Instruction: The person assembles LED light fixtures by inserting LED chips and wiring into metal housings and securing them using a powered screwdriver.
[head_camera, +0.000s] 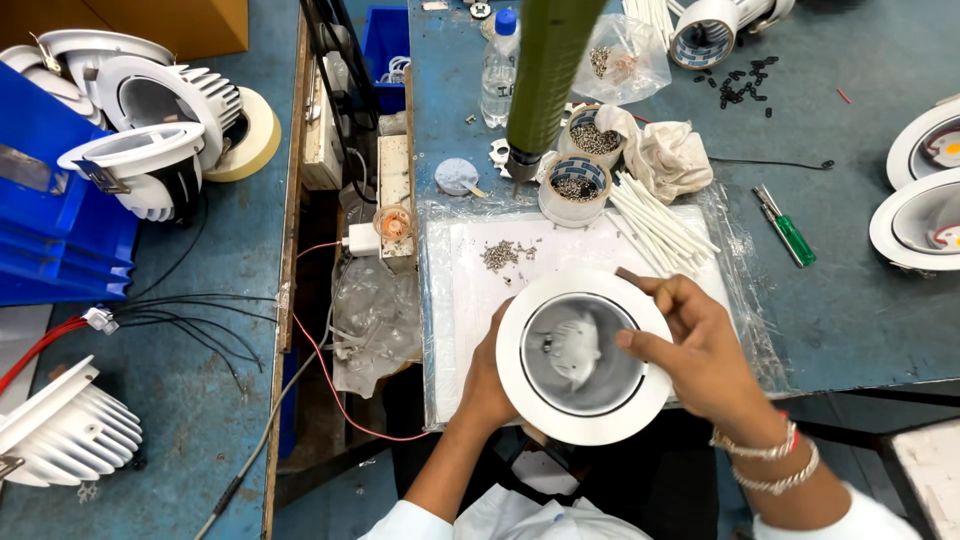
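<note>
A round white downlight housing (584, 356) with a shiny reflector cup faces up near the table's front edge. My left hand (487, 380) grips it from below on its left side, mostly hidden behind the rim. My right hand (700, 345) rests on its right rim, with the index finger reaching into the reflector. A small pile of screws (505, 254) lies on the white plastic-covered sheet (470, 300) just beyond the housing.
A green hanging screwdriver (545, 80) dangles over two tape rolls filled with screws (577, 188). White tubes (660, 222), a crumpled cloth (672, 155), a water bottle (499, 68) and a green-handled screwdriver (788, 230) lie behind. More downlights (920, 215) sit right; others (150, 130) left.
</note>
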